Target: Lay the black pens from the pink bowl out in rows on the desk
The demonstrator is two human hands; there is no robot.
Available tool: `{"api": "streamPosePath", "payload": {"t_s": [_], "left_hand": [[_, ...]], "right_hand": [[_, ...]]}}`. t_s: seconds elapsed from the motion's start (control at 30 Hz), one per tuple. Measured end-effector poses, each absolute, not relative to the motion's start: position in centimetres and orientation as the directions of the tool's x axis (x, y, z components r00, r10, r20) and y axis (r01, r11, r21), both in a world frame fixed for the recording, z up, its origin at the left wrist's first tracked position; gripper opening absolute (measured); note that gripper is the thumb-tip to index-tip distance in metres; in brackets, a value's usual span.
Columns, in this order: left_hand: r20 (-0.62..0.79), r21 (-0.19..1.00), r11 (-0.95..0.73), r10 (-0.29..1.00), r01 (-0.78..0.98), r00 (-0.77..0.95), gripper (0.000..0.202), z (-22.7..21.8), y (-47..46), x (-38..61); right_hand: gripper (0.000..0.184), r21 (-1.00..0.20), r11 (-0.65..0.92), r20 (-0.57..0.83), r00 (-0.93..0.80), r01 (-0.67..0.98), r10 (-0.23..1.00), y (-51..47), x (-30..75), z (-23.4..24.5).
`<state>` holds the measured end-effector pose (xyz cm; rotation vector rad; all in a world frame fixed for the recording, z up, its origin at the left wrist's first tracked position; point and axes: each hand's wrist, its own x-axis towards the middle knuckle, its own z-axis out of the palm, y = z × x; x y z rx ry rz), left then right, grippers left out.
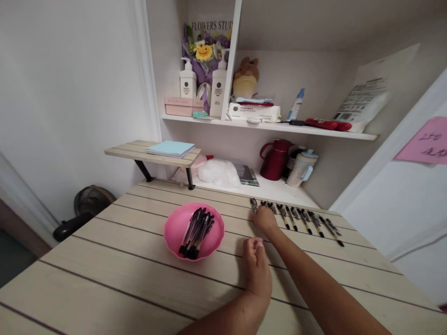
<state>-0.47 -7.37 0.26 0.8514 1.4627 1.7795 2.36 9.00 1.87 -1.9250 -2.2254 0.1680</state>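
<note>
My right hand [265,219] reaches to the near end of a row of black pens [304,221] on the tabletop. Its fingers are closed at a dark pen [253,204], whose upper end shows beyond them; the rest is hidden by the hand. My left hand [256,263] rests nearer to me, curled with the thumb against the fingers; what is inside, if anything, is hidden. Left of it stands a pink scalloped bowl [171,235] with a bundle of black-tipped clear pens [197,232] lying in it. Short dark pieces lie among the row's pens.
A small raised stand [129,149] holds coloured paper [171,148] at the back left. Behind the table are a plastic bag [219,172], a red jug [275,159] and a pale cup [302,168]. A shelf [307,129] with bottles and packets hangs above.
</note>
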Motion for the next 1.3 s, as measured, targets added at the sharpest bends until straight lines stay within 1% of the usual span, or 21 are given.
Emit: {"api": "streamPosePath", "payload": {"t_s": [0.2, 0.33, 0.43, 0.53, 0.67, 0.77, 0.83, 0.9, 0.97, 1.03, 1.1, 1.17, 1.23, 1.3], "left_hand": [[0.045, 0.985, -0.129, 0.830, -0.113, -0.555, 0.019, 0.3, -7.2, -0.7], [0.044, 0.985, -0.129, 0.838, -0.119, -0.544, 0.021, 0.2, -6.9, -0.8], [0.070, 0.981, -0.154, 0.845, -0.116, -0.530, 0.024, -0.1, -6.7, -0.9], [0.134, 0.979, -0.194, 0.838, -0.060, -0.529, 0.025, -0.3, -6.6, -1.1], [0.267, 0.961, -0.259, 0.781, 0.097, -0.564, 0.021, 0.4, -6.3, -1.9], [0.361, 0.929, -0.239, 0.744, 0.281, -0.563, 0.021, 2.0, -6.1, -3.9], [0.426, 0.866, -0.173, 0.745, 0.468, -0.514, 0.024, 3.7, -6.1, -6.4], [0.469, 0.725, -0.070, 0.779, 0.685, -0.417, 0.029, 5.4, -6.6, -9.8], [0.415, 0.560, 0.088, 0.831, 0.824, -0.370, 0.031, 6.8, -7.2, -13.5], [0.194, 0.423, 0.349, 0.866, 0.836, -0.460, 0.030, 7.4, -7.8, -16.7], [0.091, 0.382, 0.440, 0.857, 0.812, -0.507, 0.025, 7.4, -8.3, -18.9], [0.030, 0.376, 0.468, 0.856, 0.800, -0.516, 0.016, 6.8, -8.5, -20.2], [0.008, 0.390, 0.473, 0.856, 0.790, -0.517, 0.007, 6.2, -8.6, -20.7], [0.029, 0.436, 0.463, 0.850, 0.772, -0.526, 0.004, 5.7, -8.5, -20.9]], "right_hand": [[0.024, -0.219, 0.199, 0.110, -0.179, 0.955, 0.978, 7.5, 3.1, 2.4], [0.023, -0.241, 0.236, 0.119, -0.213, 0.941, 0.970, 5.2, 4.4, 2.3], [0.022, -0.267, 0.270, 0.119, -0.246, 0.925, 0.962, 2.7, 5.8, 2.1], [0.022, -0.327, 0.340, 0.129, -0.315, 0.881, 0.940, -0.1, 6.7, 1.8], [0.023, -0.460, 0.381, 0.122, -0.368, 0.802, 0.922, -4.0, 6.6, 1.5], [0.021, -0.549, 0.404, 0.104, -0.420, 0.731, 0.902, -6.5, 5.7, 1.5], [0.020, -0.571, 0.423, 0.105, -0.449, 0.703, 0.887, -7.7, 5.1, 1.5], [0.019, -0.559, 0.430, 0.097, -0.459, 0.709, 0.883, -8.5, 4.6, 1.5], [0.016, -0.526, 0.435, 0.093, -0.459, 0.731, 0.884, -8.9, 4.3, 1.3], [0.015, -0.483, 0.440, 0.110, -0.446, 0.757, 0.888, -9.2, 4.2, 0.9], [0.015, -0.451, 0.444, 0.127, -0.437, 0.774, 0.890, -9.3, 4.2, 0.6], [0.015, -0.435, 0.450, 0.139, -0.435, 0.780, 0.889, -9.4, 4.2, 0.4], [0.014, -0.438, 0.457, 0.149, -0.439, 0.774, 0.886, -9.5, 4.3, 0.3], [0.014, -0.451, 0.465, 0.162, -0.443, 0.762, 0.882, -9.5, 4.4, 0.3]]}}
